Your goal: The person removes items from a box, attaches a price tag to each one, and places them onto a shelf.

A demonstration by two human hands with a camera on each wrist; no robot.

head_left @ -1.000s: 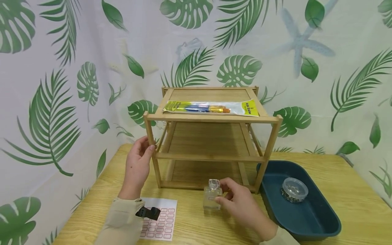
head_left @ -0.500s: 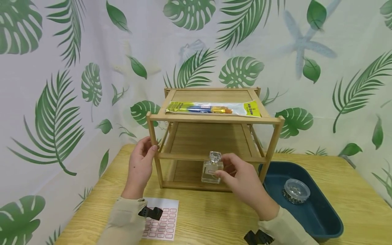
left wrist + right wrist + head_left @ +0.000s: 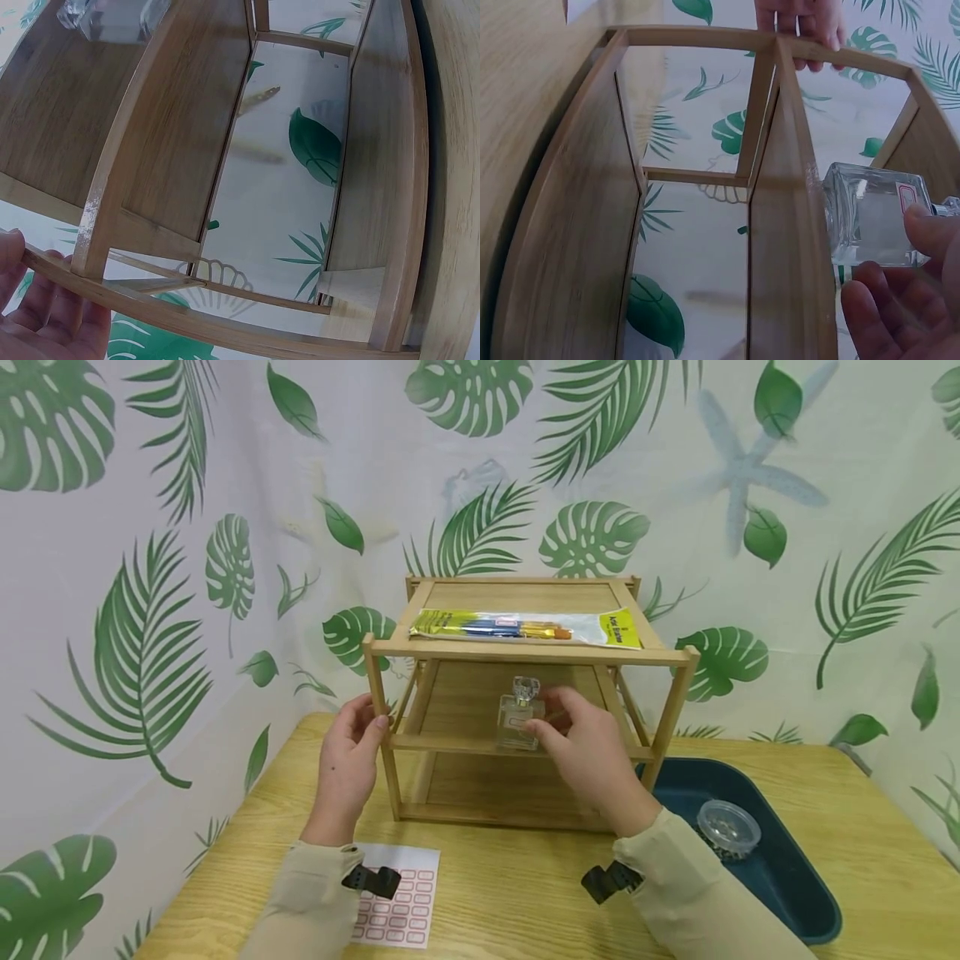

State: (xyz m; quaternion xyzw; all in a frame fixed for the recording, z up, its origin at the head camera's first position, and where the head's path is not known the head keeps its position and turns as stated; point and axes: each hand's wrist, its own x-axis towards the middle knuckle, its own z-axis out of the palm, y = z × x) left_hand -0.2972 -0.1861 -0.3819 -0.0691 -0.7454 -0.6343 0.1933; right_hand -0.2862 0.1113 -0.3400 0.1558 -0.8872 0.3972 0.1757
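Note:
My right hand [image 3: 596,756] pinches a clear glass perfume bottle [image 3: 516,725] between thumb and fingers. The bottle is upright, its faceted stopper on top, just in front of the middle tier's front rail in the head view. A small red-bordered label [image 3: 907,196] shows on the glass in the right wrist view; whether the base touches the rail I cannot tell. My left hand [image 3: 348,768] grips the left front post of the three-tier wooden rack [image 3: 525,652], thumb in front and fingers behind. A packet of paintbrushes [image 3: 517,627] lies on the top tier.
To the right of the rack stands a dark blue tub [image 3: 795,885] holding a round clear-lidded container [image 3: 727,827] with small dark and light bits inside. A sheet of red-bordered stickers [image 3: 408,893] lies on the wooden table [image 3: 510,893] near the left sleeve. Leaf-patterned cloth hangs behind.
The right hand has lifted the perfume bottle from near the table, past the bottom tier, up to the middle tier's front. My left hand keeps its grip on the post.

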